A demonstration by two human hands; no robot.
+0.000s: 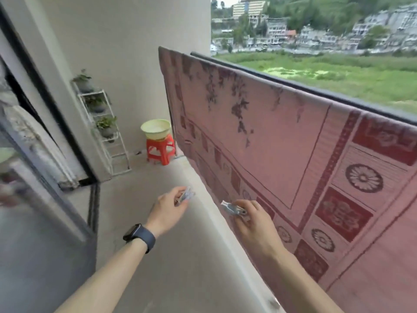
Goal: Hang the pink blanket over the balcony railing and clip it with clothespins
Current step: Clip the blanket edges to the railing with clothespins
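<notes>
Both arms reach forward, left hand (168,205) and right hand (250,219) each pinched closed, fingers curled

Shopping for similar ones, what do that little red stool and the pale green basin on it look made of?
The little red stool looks like moulded plastic, glossy with cut-out sides. The pale green basin also seems plastic: thin rim, smooth even sheen. Blur leaves both uncertain.

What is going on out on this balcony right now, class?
A person has the pink blanket already draped over the balcony railing. The left hand and the right hand are each closed on a clothespin, the left clothespin and the right clothespin, both held low in front of the blanket. No pin is visible on the top edge yet, so clipping appears not to have begun.
</notes>
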